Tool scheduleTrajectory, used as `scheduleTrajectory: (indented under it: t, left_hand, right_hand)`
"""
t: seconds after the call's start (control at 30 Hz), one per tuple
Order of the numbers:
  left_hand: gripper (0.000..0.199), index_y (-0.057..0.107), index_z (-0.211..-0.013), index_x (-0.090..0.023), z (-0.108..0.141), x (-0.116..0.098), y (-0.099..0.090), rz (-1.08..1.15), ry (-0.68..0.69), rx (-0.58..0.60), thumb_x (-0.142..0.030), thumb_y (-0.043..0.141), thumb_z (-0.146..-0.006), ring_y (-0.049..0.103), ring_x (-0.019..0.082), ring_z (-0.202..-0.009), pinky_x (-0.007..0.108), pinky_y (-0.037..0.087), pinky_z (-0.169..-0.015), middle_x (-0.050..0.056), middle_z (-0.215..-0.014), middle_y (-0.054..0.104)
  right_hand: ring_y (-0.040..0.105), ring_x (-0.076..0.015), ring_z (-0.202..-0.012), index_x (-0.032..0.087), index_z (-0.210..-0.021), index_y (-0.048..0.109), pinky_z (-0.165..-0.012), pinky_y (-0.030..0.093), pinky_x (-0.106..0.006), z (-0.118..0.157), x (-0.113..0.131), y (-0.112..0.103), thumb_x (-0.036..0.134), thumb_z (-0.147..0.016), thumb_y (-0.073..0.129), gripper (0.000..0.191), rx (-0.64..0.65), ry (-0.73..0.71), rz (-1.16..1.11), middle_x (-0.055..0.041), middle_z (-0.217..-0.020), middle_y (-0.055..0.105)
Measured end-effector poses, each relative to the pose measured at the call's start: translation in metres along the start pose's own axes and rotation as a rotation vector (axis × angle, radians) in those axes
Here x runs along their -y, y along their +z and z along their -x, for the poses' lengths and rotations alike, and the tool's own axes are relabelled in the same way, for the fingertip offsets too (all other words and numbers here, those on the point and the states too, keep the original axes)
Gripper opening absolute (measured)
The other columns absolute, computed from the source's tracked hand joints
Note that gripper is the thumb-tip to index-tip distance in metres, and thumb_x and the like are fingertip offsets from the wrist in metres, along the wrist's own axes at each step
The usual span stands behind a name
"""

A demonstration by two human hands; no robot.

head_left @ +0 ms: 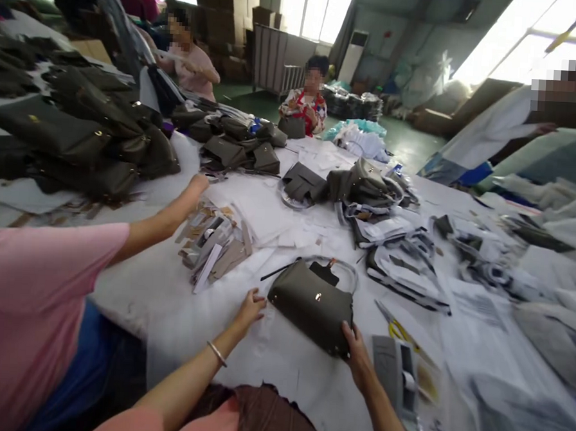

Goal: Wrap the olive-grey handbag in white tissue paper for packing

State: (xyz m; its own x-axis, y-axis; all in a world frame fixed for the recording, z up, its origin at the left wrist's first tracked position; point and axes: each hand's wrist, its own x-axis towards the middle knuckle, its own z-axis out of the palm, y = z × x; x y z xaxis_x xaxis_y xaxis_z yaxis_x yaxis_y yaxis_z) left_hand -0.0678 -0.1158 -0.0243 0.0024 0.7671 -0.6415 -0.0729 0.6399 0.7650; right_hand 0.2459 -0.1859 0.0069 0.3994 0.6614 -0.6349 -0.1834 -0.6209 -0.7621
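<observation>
A dark olive handbag lies in front of me on the white-covered table, its small gold clasp facing up. Its pale wrapped handle loops out behind it, and a dark tag with an orange tie lies by the opening. My right hand grips the bag's right end, thumb on the front and the other fingers mostly hidden. Just off the bag's left end is my left hand, fingers slightly bent and apart, holding nothing. A silver bangle circles that wrist.
Yellow-handled scissors and a grey tape dispenser lie to the right. A pile of card strips sits left, near a co-worker's arm in pink. More bags are heaped at left and behind. Other people sit or stand around the table.
</observation>
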Motion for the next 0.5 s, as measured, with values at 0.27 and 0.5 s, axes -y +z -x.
scheduleTrajectory:
  t: [0.27,0.5]
  left_hand:
    - [0.052,0.055,-0.127,-0.015,-0.024,-0.046,0.021,-0.171,0.331,0.036,-0.045,0.062,-0.085,0.049,0.025,-0.127,0.035,0.037,-0.109,0.013,-0.133,0.057]
    - [0.068,0.055,-0.128,-0.018,0.006,-0.082,0.045,-0.078,0.243,0.397,-0.068,0.056,-0.082,0.058,0.024,-0.111,0.035,0.045,-0.094,0.010,-0.118,0.064]
  right_hand:
    - [0.064,-0.0265,-0.106,0.021,-0.153,0.022,-0.075,0.055,-0.032,0.003,0.004,0.006,0.063,-0.062,0.078,0.115,-0.006,-0.011,-0.096,-0.0151,-0.137,0.055]
    - [0.066,-0.0278,-0.100,0.017,-0.130,0.056,-0.074,0.056,-0.036,0.010,0.011,-0.038,0.061,-0.069,0.072,0.077,0.115,0.059,-0.252,-0.0119,-0.115,0.069]
